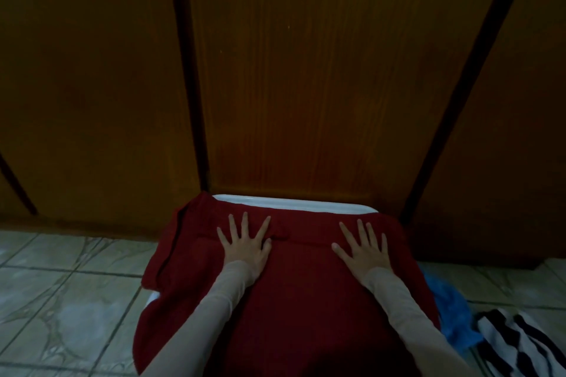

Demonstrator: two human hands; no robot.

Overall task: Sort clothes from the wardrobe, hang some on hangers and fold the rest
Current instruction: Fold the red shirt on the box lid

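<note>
Left hand (243,246) and right hand (363,249) flat, fingers spread, pressing red garment (291,294) on white surface (294,203) before closed wardrobe (321,86). Probably mid-fold: one piece smoothed, unfinished. Blue cloth (453,315) and striped cloth (514,337) on floor (61,300), right, unsorted. No hangers visible.

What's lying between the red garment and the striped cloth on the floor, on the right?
In the head view, a crumpled blue cloth lies on the tiled floor between the red garment and the black-and-white striped cloth.
</note>
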